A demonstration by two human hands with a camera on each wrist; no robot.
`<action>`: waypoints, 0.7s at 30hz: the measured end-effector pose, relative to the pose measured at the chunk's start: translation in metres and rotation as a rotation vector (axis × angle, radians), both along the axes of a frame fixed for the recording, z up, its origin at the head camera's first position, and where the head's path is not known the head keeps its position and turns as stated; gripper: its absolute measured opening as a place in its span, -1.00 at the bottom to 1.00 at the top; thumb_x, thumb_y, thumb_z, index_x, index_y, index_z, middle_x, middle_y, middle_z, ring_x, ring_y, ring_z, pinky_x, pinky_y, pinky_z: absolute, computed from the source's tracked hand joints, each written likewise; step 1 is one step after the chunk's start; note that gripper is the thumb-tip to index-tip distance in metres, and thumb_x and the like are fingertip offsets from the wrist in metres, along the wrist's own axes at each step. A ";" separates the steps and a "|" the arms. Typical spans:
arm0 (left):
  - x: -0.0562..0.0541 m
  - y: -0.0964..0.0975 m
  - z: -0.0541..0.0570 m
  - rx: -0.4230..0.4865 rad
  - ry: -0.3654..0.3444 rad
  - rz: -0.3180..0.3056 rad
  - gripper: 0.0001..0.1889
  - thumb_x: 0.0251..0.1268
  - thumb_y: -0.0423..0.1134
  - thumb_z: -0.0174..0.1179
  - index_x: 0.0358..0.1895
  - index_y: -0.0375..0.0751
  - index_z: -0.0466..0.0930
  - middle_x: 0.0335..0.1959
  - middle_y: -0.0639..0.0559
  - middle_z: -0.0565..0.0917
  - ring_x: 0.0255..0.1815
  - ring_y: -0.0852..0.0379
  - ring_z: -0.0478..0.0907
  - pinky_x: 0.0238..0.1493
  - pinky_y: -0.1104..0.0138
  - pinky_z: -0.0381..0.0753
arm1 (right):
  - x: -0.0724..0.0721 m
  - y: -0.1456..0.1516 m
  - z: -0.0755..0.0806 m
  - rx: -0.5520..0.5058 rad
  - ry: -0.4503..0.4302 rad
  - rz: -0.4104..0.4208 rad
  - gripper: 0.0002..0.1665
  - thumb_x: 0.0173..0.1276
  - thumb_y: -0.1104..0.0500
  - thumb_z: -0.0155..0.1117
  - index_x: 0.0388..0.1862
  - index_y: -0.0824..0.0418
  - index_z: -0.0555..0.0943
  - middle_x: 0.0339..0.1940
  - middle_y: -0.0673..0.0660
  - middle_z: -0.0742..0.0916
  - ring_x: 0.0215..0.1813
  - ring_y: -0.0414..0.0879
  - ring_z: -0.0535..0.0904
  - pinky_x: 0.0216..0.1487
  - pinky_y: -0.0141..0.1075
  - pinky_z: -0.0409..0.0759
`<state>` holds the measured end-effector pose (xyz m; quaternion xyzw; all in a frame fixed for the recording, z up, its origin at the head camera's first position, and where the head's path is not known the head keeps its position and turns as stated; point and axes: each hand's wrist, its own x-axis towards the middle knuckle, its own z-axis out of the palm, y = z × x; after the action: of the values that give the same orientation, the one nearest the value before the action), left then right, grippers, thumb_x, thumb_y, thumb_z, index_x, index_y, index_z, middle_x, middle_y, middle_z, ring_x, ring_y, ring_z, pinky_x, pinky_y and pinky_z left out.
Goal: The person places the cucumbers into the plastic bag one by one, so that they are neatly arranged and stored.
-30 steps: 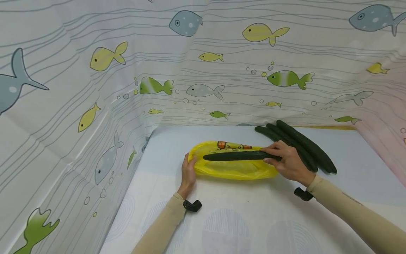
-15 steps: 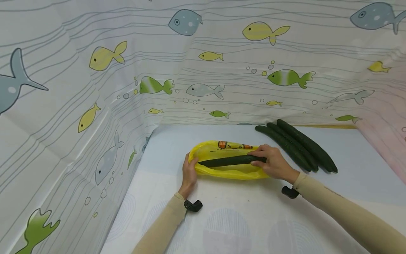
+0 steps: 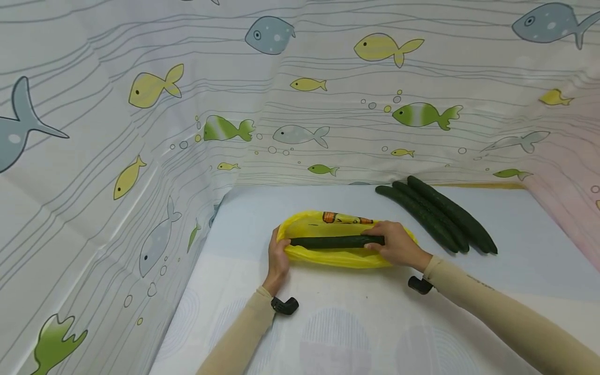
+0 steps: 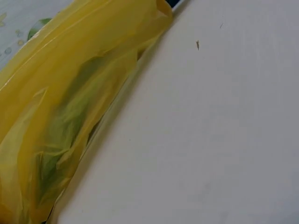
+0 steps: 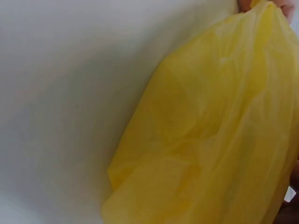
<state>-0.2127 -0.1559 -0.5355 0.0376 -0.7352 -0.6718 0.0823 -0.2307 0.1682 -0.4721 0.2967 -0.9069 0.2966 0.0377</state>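
Observation:
A yellow plastic bag with orange printing lies on its side, its mouth facing me. My left hand grips the rim at the left end, thumb inside. Across the mouth lies a dark green cucumber, its left end next to my left thumb. My right hand pinches the cucumber's right end, in front of the bag's right part. Through the thin bag in the left wrist view, a dark green shape shows. The right wrist view is mostly filled by the bag, with my left fingers at its top corner.
Several more cucumbers lie side by side at the back right of the white table. A fish-patterned curtain rises behind and along the left. Both wrists carry a small black camera.
My right hand has moved left with the cucumber, bringing it down into the bag's mouth. The cucumber's left end now reaches my left thumb. My left hand has stayed on the rim.

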 end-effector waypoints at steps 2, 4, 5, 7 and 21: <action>0.000 0.000 0.000 -0.004 0.002 -0.003 -0.38 0.45 -0.33 -0.20 0.58 -0.25 0.29 0.56 -0.23 0.39 0.57 -0.21 0.30 0.62 -0.13 0.15 | -0.001 -0.001 -0.001 0.024 -0.009 -0.001 -0.58 0.32 0.26 0.53 0.14 0.36 0.78 -0.07 0.22 0.85 -0.08 0.11 0.73 -0.01 0.10 0.68; 0.001 0.000 0.001 -0.003 0.001 -0.003 -0.37 0.45 -0.33 -0.19 0.59 -0.24 0.28 0.57 -0.21 0.39 0.58 -0.20 0.29 0.63 -0.12 0.15 | -0.002 -0.001 -0.002 0.051 -0.018 -0.001 -0.58 0.32 0.24 0.54 0.14 0.34 0.78 -0.07 0.20 0.85 -0.09 0.07 0.73 -0.01 0.07 0.69; 0.001 0.000 0.001 -0.002 0.001 -0.004 -0.37 0.45 -0.32 -0.19 0.59 -0.24 0.28 0.57 -0.20 0.39 0.58 -0.19 0.29 0.63 -0.12 0.15 | -0.003 -0.002 -0.002 0.062 -0.024 -0.001 -0.58 0.31 0.24 0.54 0.14 0.33 0.78 -0.07 0.19 0.85 -0.09 0.05 0.73 -0.02 0.06 0.69; 0.001 0.000 0.002 0.002 0.002 -0.005 -0.38 0.46 -0.32 -0.20 0.59 -0.23 0.28 0.58 -0.19 0.38 0.58 -0.17 0.29 0.64 -0.10 0.15 | -0.003 -0.003 -0.002 0.079 -0.037 -0.002 -0.58 0.29 0.25 0.57 0.13 0.32 0.79 -0.05 0.19 0.85 -0.06 0.06 0.74 0.01 0.05 0.70; -0.001 0.000 0.000 -0.015 0.032 -0.030 -0.32 0.37 -0.38 -0.17 0.61 -0.27 0.26 0.59 -0.23 0.36 0.61 -0.20 0.26 0.64 -0.13 0.10 | 0.008 -0.014 -0.002 0.230 0.023 -0.005 -0.59 0.21 0.32 0.60 0.05 0.40 0.80 -0.06 0.28 0.86 -0.01 0.19 0.79 0.00 0.05 0.76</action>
<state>-0.2134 -0.1556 -0.5358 0.0151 -0.7394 -0.6679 0.0840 -0.2228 0.1541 -0.4741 0.3002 -0.9352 0.1871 0.0143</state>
